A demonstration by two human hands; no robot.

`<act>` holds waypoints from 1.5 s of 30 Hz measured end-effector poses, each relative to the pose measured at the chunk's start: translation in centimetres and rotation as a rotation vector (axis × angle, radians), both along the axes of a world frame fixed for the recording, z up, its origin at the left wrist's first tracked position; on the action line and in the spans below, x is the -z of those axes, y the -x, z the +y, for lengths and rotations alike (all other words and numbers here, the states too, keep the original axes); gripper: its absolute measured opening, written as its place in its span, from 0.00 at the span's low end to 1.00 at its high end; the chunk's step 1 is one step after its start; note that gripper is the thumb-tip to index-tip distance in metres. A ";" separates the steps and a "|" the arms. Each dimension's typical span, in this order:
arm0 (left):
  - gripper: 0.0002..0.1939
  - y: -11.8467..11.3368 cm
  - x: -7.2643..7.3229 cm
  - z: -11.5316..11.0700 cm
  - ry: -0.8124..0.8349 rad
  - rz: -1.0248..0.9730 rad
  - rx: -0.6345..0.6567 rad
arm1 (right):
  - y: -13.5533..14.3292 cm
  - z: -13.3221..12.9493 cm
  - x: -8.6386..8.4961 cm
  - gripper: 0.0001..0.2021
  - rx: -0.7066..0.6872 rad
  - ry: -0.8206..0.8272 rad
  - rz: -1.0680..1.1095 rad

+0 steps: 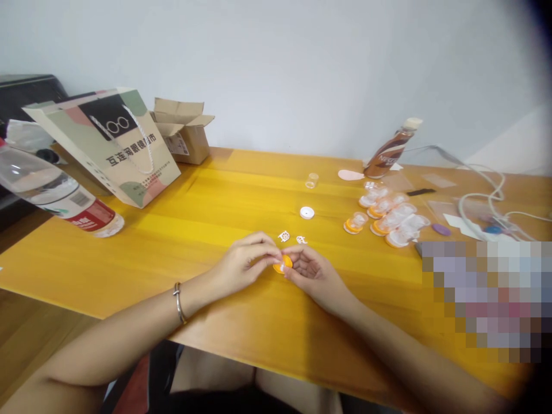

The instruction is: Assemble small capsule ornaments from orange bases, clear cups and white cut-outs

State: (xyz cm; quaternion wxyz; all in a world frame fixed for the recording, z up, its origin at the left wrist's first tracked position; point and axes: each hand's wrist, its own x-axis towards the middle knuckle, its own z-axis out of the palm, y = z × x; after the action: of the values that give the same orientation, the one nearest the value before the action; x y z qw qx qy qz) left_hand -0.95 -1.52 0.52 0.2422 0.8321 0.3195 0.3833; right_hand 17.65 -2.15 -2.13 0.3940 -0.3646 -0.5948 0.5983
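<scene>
A small orange round plastic piece [282,265], with something white at its middle, is held between my two hands above the table. My left hand [250,259] pinches its upper left side with thumb and fingertips. On the right edge, my right hand [313,273] grips it with thumb and forefinger, the other fingers curled. Two small white wheel-like cutouts, a left one [283,236] and a right one [301,240], lie just beyond my fingers. Farther back are a white round disc [307,213] and a clear plastic cup [311,180].
Several orange-and-white capsules with clear domes [394,218] stand at the right, near a brown drink bottle [390,150], a purple disc [441,229] and white cables [491,190]. A paper bag [125,155], a cardboard box [194,138] and a leaning water bottle [64,195] occupy the left.
</scene>
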 end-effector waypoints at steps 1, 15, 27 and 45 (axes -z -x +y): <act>0.07 -0.1 0.1 0.0 -0.013 0.008 -0.003 | 0.0 0.0 0.1 0.11 0.001 -0.004 -0.005; 0.06 -0.3 0.6 -0.3 -0.128 0.128 -0.052 | 0.3 -0.2 0.2 0.14 0.039 -0.057 -0.063; 0.06 -0.4 0.5 -0.2 -0.086 0.066 -0.041 | 0.4 -0.6 0.0 0.13 0.032 -0.103 -0.054; 0.09 -0.6 1.0 0.3 0.420 -0.109 -0.041 | 0.3 -0.7 -0.3 0.06 0.003 -0.172 -0.093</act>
State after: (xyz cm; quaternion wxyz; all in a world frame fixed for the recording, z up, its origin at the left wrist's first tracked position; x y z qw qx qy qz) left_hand -0.34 -1.20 -0.43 0.4194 0.7348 0.3955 0.3574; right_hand 17.34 -2.80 -1.83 0.3967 -0.3577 -0.6610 0.5270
